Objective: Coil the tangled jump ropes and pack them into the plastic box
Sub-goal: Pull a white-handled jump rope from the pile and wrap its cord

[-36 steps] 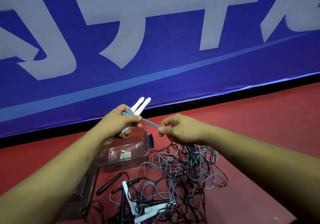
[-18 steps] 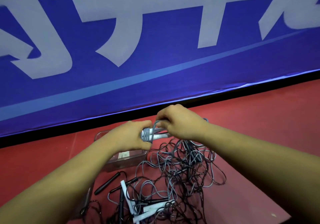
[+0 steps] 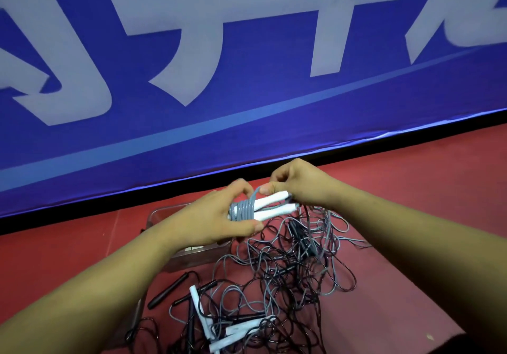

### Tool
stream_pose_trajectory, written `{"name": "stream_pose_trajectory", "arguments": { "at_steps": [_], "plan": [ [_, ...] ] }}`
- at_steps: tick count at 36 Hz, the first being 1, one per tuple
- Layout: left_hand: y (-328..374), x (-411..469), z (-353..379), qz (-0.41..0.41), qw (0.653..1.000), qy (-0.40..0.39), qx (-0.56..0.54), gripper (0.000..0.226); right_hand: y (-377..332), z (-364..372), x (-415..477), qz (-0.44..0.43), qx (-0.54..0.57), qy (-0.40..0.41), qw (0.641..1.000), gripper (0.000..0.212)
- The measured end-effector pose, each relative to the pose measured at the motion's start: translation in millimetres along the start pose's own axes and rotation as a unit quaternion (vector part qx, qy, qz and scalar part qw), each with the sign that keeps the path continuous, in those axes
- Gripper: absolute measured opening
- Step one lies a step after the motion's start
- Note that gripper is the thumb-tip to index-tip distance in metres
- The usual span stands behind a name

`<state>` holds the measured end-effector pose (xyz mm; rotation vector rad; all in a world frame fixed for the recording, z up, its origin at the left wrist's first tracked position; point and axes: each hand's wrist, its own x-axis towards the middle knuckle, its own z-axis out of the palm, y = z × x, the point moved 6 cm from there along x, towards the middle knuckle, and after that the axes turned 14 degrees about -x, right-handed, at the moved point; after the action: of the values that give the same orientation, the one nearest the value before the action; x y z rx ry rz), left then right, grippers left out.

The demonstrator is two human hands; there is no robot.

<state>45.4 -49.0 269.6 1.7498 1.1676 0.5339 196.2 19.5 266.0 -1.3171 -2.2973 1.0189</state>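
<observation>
My left hand grips a pair of white jump rope handles with grey cord wound round them in several turns. My right hand pinches the grey cord just above the handles. Under my left hand, partly hidden, stands the clear plastic box on the red floor. To the right of the box and in front of it lies a tangled heap of grey and black jump ropes, with white handles and black handles among them.
A blue banner with large pale characters rises behind the box, its lower edge meeting the red floor. A dark clear lid-like piece shows at the left, beside my left forearm.
The handle bundle has swung from pointing up to lying sideways, more grey cord is wound round it, and my right hand has come in close over the handles.
</observation>
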Motion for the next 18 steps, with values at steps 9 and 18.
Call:
{"name": "stream_pose_trajectory", "arguments": {
  "at_steps": [9, 18],
  "plan": [
    [10, 1, -35, 0.021, 0.956, 0.189, -0.223, 0.019, 4, 27, -3, 0.035, 0.172, -0.089, 0.980, 0.041],
    [-20, -7, -81, -0.021, 0.898, 0.333, -0.287, 0.012, -8, 48, -2, 0.018, 0.195, -0.136, 0.971, 0.027]
  ]
}}
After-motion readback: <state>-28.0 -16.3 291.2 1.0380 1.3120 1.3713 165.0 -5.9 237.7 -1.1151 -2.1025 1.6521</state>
